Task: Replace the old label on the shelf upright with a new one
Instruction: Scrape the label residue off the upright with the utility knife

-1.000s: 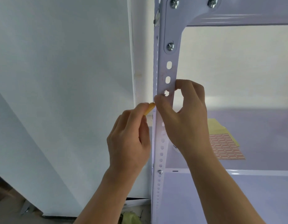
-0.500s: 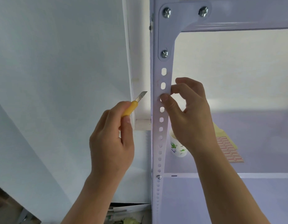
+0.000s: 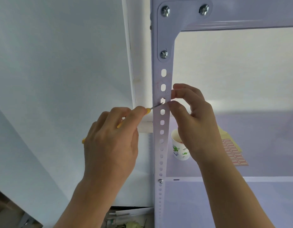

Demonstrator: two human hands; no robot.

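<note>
left hand [image 3: 109, 142] grips knife [image 3: 154, 106], blade on upright [image 3: 162, 129].

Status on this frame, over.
Left hand grips yellow knife, blade tip at upright. Right hand pinches upright edge. Faint label residue. Nothing in the way.

Storage corner, plain and utilitarian. Bolted white metal rack [image 3: 241, 15] with hole-punched upright [image 3: 161, 145], beside bare white wall [image 3: 60, 63]. Paper cup [image 3: 179, 152] and sheet of stickers [image 3: 235, 155] on the shelf [image 3: 265, 145]. Loose clutter [image 3: 126, 218] on floor below.
</note>
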